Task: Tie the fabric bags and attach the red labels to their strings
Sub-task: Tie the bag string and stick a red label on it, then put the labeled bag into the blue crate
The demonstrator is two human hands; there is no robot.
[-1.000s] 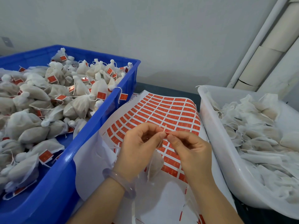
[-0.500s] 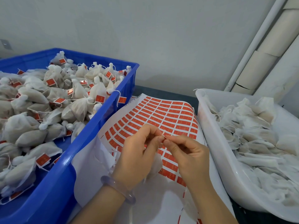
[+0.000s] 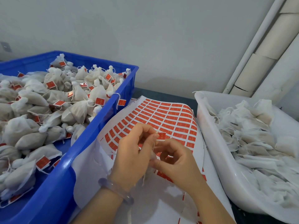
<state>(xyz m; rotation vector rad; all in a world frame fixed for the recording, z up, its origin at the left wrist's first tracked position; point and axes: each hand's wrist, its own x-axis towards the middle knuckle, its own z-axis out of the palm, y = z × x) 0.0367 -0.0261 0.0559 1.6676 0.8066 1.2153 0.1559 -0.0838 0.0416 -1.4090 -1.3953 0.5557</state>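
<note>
A plain pale wall (image 3: 161, 46) backs a dark surface (image 3: 161, 94), with one white pipe (image 3: 252, 49) and stacked cardboard tubes (image 3: 262, 67) leaning in the right corner. Both hands meet above the sheet of red labels (image 3: 169, 120). The left hand (image 3: 132, 152), knuckles up and one clear bracelet (image 3: 113, 188) on its wrist, pinches a single red label (image 3: 161, 136) at its thumb and forefinger tips. A thin string (image 3: 153, 145) runs down from there to one fabric bag (image 3: 152, 155), mostly hidden between the palms. The right hand (image 3: 176, 160) has its fingers curled into a ring, forefinger just under the label and thumb touching the bag; whether it pinches anything I cannot tell. Two containers flank the sheet: a blue crate (image 3: 100, 126) on the left heaped with tied, labelled bags (image 3: 32, 139), and a white tub (image 3: 210, 143) on the right piled with untied bags (image 3: 252, 135), both heaps too many to count.
</note>
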